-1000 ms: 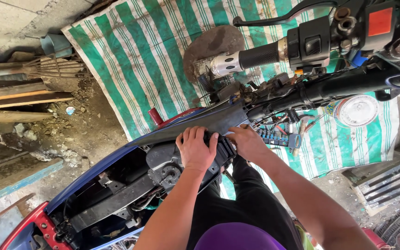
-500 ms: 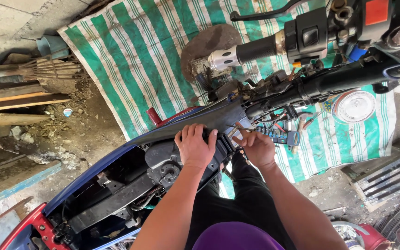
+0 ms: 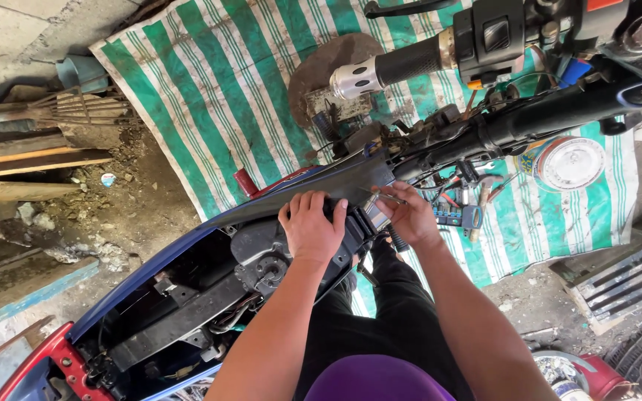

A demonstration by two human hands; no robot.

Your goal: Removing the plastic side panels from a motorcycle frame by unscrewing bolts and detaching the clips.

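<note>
**Motorcycle frame part pressed and worked by both hands**

Motorcycle (image 3: 209, 297), stripped of seat & covers, is seen from above w/ its black inner frame and wiring exposed; blue and red body panels run along the lower left. A dark engine-bay part (image 3: 276, 249) at the centre is pressed by the left hand (image 3: 310, 226), palm down, fingers spread and curled over its top edge. Just beside it, a small metallic piece (image 3: 375, 215) is pinched by the right hand (image 3: 410, 217), fingers closed around it; what sort of piece it is can't be told. Both hands are touching the bike approx. mid-frame, below the handlebar (image 3: 410, 63) w/ its silver end cap and black switch box. A green-and-white striped tarp (image 3: 209, 96) is spread on the ground under the front end. Assorted hand tools (image 3: 464, 204) are scattered on it near the right hand, and a round white lid (image 3: 572, 163) lies further right. Wooden planks (image 3: 31, 160) are stacked at the left on dirt.
</note>
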